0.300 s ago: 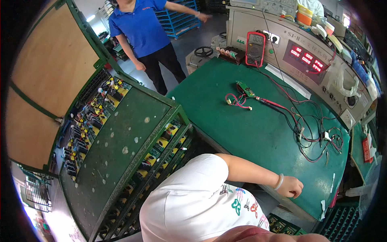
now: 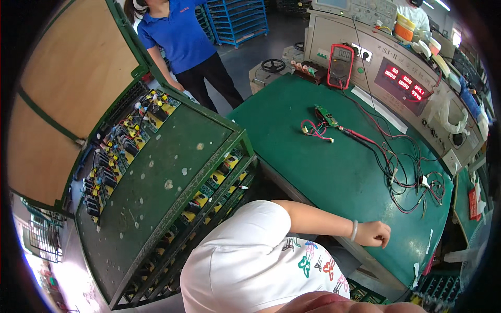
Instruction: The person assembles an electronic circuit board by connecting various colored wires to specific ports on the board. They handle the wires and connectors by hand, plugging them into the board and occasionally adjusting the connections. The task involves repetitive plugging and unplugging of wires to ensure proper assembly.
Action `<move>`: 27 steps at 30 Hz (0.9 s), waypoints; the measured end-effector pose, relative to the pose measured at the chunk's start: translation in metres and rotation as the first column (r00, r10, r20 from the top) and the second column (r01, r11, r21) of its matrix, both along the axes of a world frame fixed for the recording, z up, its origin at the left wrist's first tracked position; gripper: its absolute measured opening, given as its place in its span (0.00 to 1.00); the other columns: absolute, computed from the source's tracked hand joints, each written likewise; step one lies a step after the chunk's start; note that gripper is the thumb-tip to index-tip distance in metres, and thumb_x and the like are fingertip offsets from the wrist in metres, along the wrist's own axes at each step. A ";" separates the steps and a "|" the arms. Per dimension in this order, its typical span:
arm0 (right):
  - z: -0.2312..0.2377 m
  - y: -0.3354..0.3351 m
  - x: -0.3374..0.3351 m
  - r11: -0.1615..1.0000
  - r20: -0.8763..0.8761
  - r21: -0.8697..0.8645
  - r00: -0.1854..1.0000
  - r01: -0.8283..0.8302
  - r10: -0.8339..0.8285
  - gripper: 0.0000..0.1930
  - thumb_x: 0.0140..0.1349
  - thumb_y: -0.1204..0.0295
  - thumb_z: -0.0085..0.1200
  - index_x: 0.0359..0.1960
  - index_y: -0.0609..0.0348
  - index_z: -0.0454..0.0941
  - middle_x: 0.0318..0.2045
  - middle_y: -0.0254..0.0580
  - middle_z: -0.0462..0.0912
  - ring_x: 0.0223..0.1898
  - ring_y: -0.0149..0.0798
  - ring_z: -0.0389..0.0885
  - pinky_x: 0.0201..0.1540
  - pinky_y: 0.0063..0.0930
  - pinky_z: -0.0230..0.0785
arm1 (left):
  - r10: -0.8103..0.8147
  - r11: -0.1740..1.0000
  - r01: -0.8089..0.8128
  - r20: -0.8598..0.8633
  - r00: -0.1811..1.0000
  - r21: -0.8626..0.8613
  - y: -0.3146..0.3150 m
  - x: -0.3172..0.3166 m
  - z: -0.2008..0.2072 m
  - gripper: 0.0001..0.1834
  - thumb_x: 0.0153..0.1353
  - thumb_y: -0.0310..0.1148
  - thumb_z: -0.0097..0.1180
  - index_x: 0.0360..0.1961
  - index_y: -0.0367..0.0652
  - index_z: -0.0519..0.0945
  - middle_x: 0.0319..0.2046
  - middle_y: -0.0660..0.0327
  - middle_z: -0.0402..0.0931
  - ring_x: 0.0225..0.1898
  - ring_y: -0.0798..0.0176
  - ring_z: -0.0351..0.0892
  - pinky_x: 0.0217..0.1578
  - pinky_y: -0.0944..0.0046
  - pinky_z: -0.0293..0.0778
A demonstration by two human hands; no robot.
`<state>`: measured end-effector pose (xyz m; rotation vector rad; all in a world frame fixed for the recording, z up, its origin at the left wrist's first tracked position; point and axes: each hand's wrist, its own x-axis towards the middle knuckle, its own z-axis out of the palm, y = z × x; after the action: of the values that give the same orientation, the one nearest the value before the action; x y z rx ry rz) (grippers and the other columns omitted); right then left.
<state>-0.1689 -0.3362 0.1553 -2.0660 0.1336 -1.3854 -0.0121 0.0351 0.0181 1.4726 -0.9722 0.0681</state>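
My left hand (image 2: 372, 233) rests near the front edge of the green tabletop (image 2: 292, 172), its fingers curled into a loose fist with nothing showing in them. A pale bracelet (image 2: 354, 230) circles that wrist. Out of its reach lies a small green circuit board (image 2: 326, 115) with pink and red wires (image 2: 314, 130). Red and black test probes (image 2: 360, 134) touch or lie against the board's near end. Their leads run to a red-framed multimeter (image 2: 341, 67) propped upright at the back. My right hand is out of view.
On the left stands a green rack (image 2: 172, 161) bearing several populated circuit boards (image 2: 125, 143). A grey test console (image 2: 383, 39) with red digits lines the back. Tangled cables (image 2: 412, 180) lie right of the middle. A person in a blue shirt (image 2: 180, 36) stands beyond the rack.
The view has swung slightly left, so the bench appears farther right. My left hand has shifted slightly left across the tabletop, still curled. The other person's outstretched arm is no longer visible.
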 end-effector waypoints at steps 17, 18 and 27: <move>-0.050 0.308 0.139 0.750 -0.465 -0.025 0.672 -0.661 0.577 0.12 0.60 0.67 0.62 0.39 0.60 0.77 0.21 0.45 0.81 0.22 0.44 0.80 0.27 0.34 0.70 | 0.637 0.770 -0.624 -0.228 0.737 0.134 0.206 -0.115 0.023 0.03 0.58 0.20 0.54 0.31 0.37 0.79 0.33 0.59 0.77 0.38 0.61 0.77 0.41 0.64 0.72; -0.051 0.318 0.142 0.771 -0.547 -0.060 0.667 -0.634 0.506 0.12 0.59 0.64 0.62 0.38 0.57 0.77 0.21 0.48 0.81 0.23 0.51 0.81 0.28 0.38 0.72 | 0.646 0.763 -0.628 -0.219 0.732 0.151 0.211 -0.119 0.025 0.03 0.58 0.20 0.54 0.31 0.37 0.79 0.33 0.59 0.77 0.38 0.61 0.77 0.41 0.64 0.72; -0.065 0.355 0.127 0.781 -0.684 -0.168 0.642 -0.601 0.347 0.14 0.55 0.59 0.61 0.32 0.56 0.74 0.20 0.47 0.81 0.25 0.54 0.82 0.29 0.47 0.72 | 0.684 0.730 -0.667 -0.165 0.711 0.150 0.223 -0.134 0.038 0.04 0.57 0.18 0.54 0.31 0.35 0.80 0.31 0.56 0.78 0.36 0.58 0.78 0.40 0.64 0.73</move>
<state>-0.0423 0.0193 0.0907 -2.5634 -0.4429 -0.3622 -0.1458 0.2583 0.0562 1.8101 -0.2140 0.4063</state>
